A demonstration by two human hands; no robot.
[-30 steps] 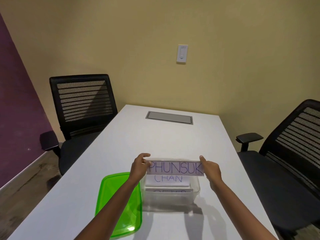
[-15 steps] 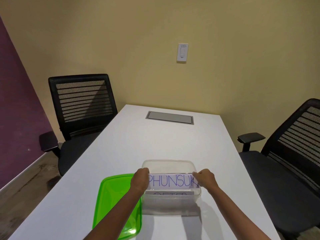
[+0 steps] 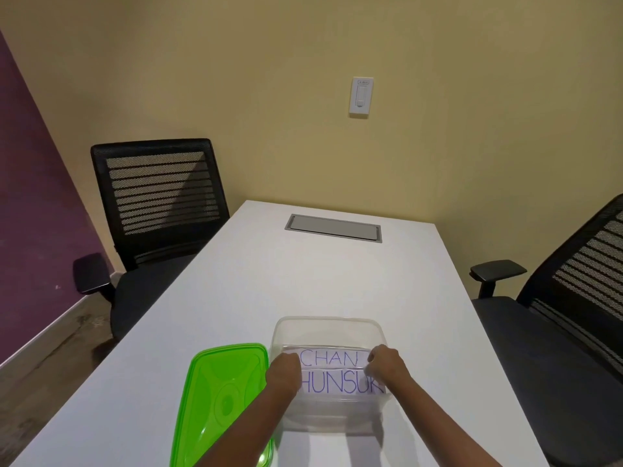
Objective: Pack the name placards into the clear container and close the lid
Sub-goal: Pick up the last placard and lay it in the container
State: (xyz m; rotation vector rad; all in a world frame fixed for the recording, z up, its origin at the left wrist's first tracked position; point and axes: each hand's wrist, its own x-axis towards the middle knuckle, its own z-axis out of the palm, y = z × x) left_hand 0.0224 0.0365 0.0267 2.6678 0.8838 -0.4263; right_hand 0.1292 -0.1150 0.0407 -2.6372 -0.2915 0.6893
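Two hands: left hand (image 3: 285, 367) and right hand (image 3: 384, 364) are each pinching one end of the PHUNSUK card (image 3: 340, 385).
Location: card is sitting inside the tub (image 3: 328, 323), just in front of the CHAN card (image 3: 332, 357).
Handling: probably light, bendy paper; gripping by the short ends is suiting it.
Lid (image 3: 222, 402): is lying off, left of tub.

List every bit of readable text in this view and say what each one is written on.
"CHAN": on the farther placard inside the clear container.
"HUNSUK": on the nearer placard in the container; the left hand hides its first letter, the right hand its far end.
Wall switch: a small marking at its top, too small to read.
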